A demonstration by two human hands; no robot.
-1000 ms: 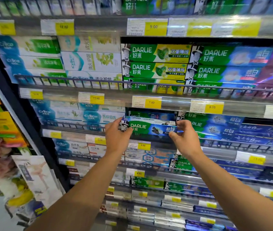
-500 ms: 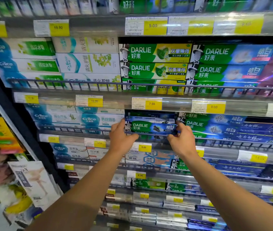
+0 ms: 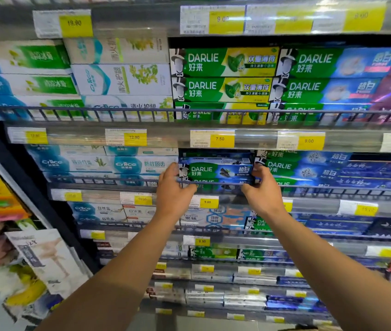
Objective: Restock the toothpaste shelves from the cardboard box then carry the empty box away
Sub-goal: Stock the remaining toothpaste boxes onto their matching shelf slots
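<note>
Head view only. Toothpaste carton (image 3: pixel 216 170), green-and-blue Darlie pack, lies with its long axis level and running left to right along the shelf face; printed front faces outward, brand end to the left. It sits in the second shelf row, on top of a like carton (image 3: pixel 213 182), behind the wire rail (image 3: pixel 118 180), under the 7.50 price tag (image 3: pixel 212 139). Left hand (image 3: pixel 174 192) grips the carton's left end, fingers curled onto it, thumb lower by the rail. Right hand (image 3: pixel 262 187) grips the right end the same way, fingertips on the carton's edge. Both forearms reach up from the bottom of the frame. Crilice cartons (image 3: pixel 108 163) just beside on the left; blue Darlie cartons (image 3: pixel 309 168) touching on the right. Green-and-yellow Darlie packs (image 3: pixel 225 75) stacked on the shelf above.
</note>
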